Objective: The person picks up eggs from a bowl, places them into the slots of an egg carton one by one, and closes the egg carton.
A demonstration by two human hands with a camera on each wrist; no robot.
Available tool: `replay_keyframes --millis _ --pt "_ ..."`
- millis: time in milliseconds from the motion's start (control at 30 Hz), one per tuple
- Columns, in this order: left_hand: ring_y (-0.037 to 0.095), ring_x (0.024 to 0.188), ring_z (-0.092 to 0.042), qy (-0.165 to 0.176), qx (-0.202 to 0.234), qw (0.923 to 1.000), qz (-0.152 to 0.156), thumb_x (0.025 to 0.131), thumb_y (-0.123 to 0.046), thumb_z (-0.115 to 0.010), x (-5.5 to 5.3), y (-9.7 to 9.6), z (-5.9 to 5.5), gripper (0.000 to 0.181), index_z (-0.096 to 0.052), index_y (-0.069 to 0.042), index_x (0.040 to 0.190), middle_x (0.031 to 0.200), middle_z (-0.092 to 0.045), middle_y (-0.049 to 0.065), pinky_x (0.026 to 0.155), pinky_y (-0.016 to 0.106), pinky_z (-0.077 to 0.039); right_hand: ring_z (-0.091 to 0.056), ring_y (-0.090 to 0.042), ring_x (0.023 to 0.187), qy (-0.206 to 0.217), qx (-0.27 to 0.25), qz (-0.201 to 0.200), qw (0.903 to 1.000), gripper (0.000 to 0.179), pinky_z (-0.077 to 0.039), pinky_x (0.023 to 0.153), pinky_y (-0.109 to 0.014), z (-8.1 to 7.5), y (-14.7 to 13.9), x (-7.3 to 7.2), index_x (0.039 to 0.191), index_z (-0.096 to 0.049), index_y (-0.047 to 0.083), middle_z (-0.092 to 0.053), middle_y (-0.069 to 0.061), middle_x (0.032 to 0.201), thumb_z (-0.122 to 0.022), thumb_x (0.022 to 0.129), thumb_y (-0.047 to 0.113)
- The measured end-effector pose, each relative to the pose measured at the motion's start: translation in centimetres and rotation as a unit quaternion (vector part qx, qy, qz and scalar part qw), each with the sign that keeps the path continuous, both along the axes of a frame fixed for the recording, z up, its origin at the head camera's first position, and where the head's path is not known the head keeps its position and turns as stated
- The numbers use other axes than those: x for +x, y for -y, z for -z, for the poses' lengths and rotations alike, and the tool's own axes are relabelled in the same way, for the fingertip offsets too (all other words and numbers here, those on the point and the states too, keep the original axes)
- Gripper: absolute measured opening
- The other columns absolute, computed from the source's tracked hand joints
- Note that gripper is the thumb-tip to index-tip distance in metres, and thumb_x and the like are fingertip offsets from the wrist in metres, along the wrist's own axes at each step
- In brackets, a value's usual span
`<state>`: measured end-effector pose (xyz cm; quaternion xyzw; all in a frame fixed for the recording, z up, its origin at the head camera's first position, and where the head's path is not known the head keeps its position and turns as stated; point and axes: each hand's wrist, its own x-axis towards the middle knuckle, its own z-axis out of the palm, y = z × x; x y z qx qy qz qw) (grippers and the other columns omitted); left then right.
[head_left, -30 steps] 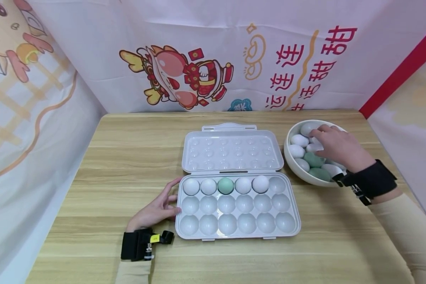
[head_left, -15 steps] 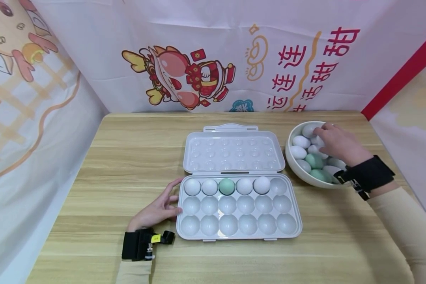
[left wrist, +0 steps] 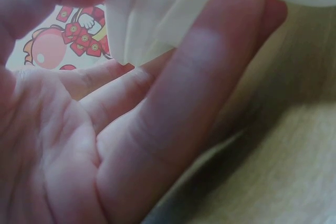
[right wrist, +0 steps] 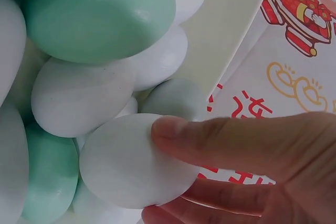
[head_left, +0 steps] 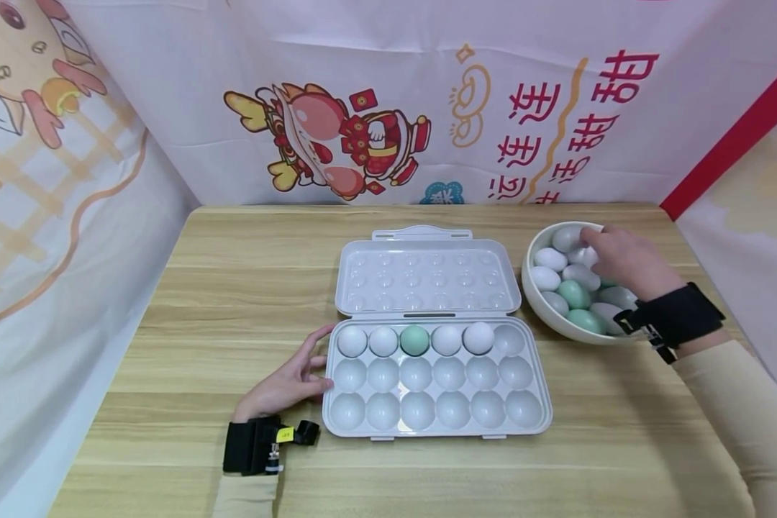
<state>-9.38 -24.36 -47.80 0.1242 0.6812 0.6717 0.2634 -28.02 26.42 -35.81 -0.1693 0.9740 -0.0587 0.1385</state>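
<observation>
In the head view, a pale grey egg box [head_left: 434, 374] lies open on the wooden table. Its back row holds several white eggs [head_left: 383, 341] and one green egg [head_left: 414, 340]. My left hand [head_left: 288, 385] steadies the box's left end, thumb and fingers on the side wall; close up, the left wrist view shows its fingers [left wrist: 173, 103] against the box. At the right, my right hand [head_left: 631, 262] reaches into a cream bowl [head_left: 537, 306] of white, grey and green eggs. Its thumb and fingers pinch a whitish egg [right wrist: 131, 163] near the other eggs.
The box's dimpled lid [head_left: 427, 277] is folded back behind it, with the bowl close to its right. Printed cloth [head_left: 362, 72] hangs along the back edge of the table [head_left: 233, 288]. Open cups [head_left: 416, 410] fill the two nearer rows.
My right hand has shifted slightly right within the bowl, uncovering more of a grey egg and a bit of green below its fingers. My left hand stays at the egg box's end.
</observation>
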Motion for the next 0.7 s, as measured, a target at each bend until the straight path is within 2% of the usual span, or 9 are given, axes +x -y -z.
replay_keyframes --millis 367,533,700 --pt "0.034 0.096 -0.065 -0.002 0.003 1.0000 0.000 0.093 0.003 -0.057 0.0 0.0 0.1 0.086 -0.001 -0.020 0.155 0.132 -0.043 0.037 0.083 0.041 -0.055 -0.051 -0.035 0.080 -0.006 -0.010 0.005 0.9999 0.039 -0.049 0.065 -0.047 -0.7 -0.9 0.7 0.118 -0.050 0.000 -0.055 -0.026 0.102 -0.070 0.084 0.002" --pt "0.034 0.096 -0.065 -0.003 0.003 1.0000 0.000 0.093 0.002 -0.057 -0.1 0.0 0.1 0.085 -0.003 -0.021 0.155 0.131 -0.044 0.036 0.083 0.041 -0.055 -0.052 -0.035 0.079 -0.032 -0.015 -0.004 0.9994 0.040 -0.051 0.066 -0.049 -1.3 -0.9 1.5 0.116 -0.050 0.001 -0.055 -0.026 0.100 -0.073 0.083 0.002" --pt "0.033 0.096 -0.065 -0.004 0.002 1.0000 0.000 0.093 0.002 -0.058 -0.1 0.0 0.1 0.086 -0.002 -0.020 0.155 0.131 -0.044 0.037 0.083 0.040 -0.055 -0.053 -0.033 0.079 -0.076 -0.029 -0.028 0.9963 0.042 -0.053 0.067 -0.050 -2.0 -0.5 2.7 0.115 -0.051 0.002 -0.056 -0.025 0.100 -0.075 0.081 0.002"
